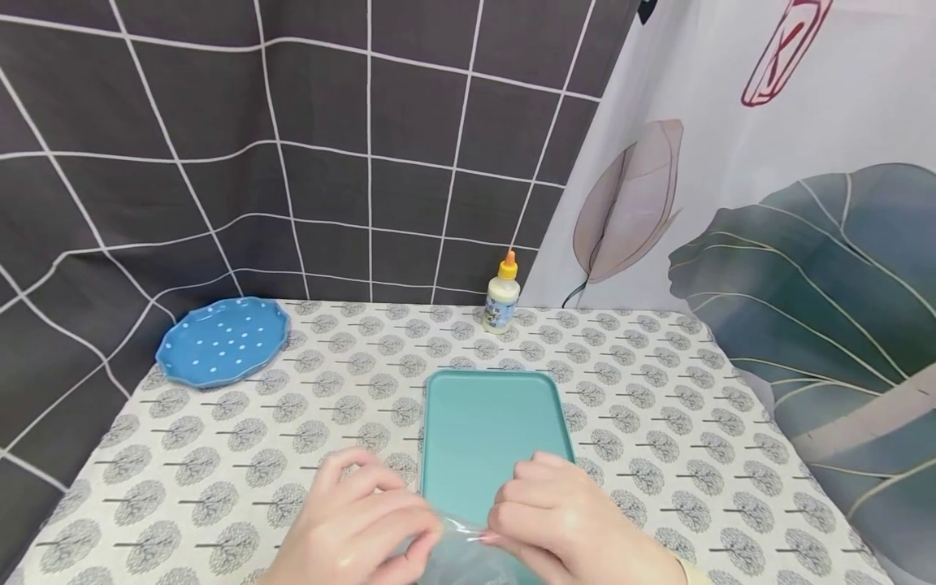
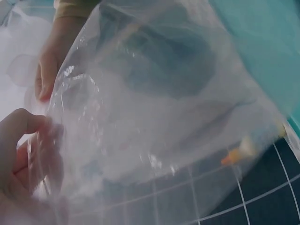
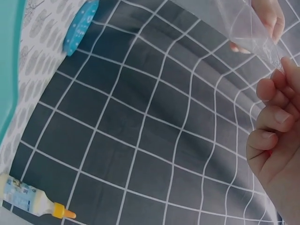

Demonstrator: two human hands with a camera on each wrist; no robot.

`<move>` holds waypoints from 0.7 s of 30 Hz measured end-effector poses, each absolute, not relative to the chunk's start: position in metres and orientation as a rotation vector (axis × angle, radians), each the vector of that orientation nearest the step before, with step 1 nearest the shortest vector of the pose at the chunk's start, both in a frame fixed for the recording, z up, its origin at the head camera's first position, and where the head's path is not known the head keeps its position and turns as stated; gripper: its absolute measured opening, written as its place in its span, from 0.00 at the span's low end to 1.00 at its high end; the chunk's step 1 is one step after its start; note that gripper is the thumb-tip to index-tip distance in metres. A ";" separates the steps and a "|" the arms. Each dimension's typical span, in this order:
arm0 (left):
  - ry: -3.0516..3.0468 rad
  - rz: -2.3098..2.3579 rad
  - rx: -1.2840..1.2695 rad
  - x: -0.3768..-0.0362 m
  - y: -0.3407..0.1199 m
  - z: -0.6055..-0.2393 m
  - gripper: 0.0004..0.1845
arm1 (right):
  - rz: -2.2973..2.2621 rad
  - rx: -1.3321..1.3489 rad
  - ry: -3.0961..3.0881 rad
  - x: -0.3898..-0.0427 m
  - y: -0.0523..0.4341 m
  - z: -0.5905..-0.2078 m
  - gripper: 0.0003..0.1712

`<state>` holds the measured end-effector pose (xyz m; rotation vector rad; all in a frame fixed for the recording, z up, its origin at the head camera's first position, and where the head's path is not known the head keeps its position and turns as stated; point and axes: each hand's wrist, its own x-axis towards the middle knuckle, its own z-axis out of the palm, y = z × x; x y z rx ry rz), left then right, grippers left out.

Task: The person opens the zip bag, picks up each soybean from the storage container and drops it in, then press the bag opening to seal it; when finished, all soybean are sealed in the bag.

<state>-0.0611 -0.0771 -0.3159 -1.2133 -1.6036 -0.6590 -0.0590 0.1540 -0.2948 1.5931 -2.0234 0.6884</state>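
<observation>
A clear plastic bag (image 2: 126,117) hangs between my two hands, its upper edge pinched at both sides. My left hand (image 1: 358,520) grips one side of that edge between thumb and fingers. On the other side my right hand (image 1: 559,516) pinches the edge, its remaining fingers curled. In the head view only a strip of the bag shows, with its lower part cut off by the frame. Beneath the hands lies a teal rectangular tray (image 1: 493,439). Whether anything is inside the bag I cannot tell; the left wrist view shows the background through it.
A small glue bottle (image 1: 501,299) with a yellow cap and orange tip stands behind the tray. At the back left lies a blue plate (image 1: 223,341) with white dots. The table has a tree-print cloth (image 1: 329,390). Behind it hangs a dark grid-patterned curtain (image 1: 322,187).
</observation>
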 end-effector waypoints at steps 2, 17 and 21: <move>-1.601 -0.655 -1.230 -0.062 -0.082 -0.315 0.13 | 0.685 1.594 -1.993 -0.061 0.155 -0.294 0.11; -1.704 -0.823 -1.229 -0.080 -0.126 -0.323 0.14 | 0.671 1.463 -1.934 -0.076 0.167 -0.301 0.14; -1.749 -0.854 -1.201 -0.082 -0.134 -0.328 0.14 | 0.669 1.437 -1.928 -0.079 0.168 -0.301 0.15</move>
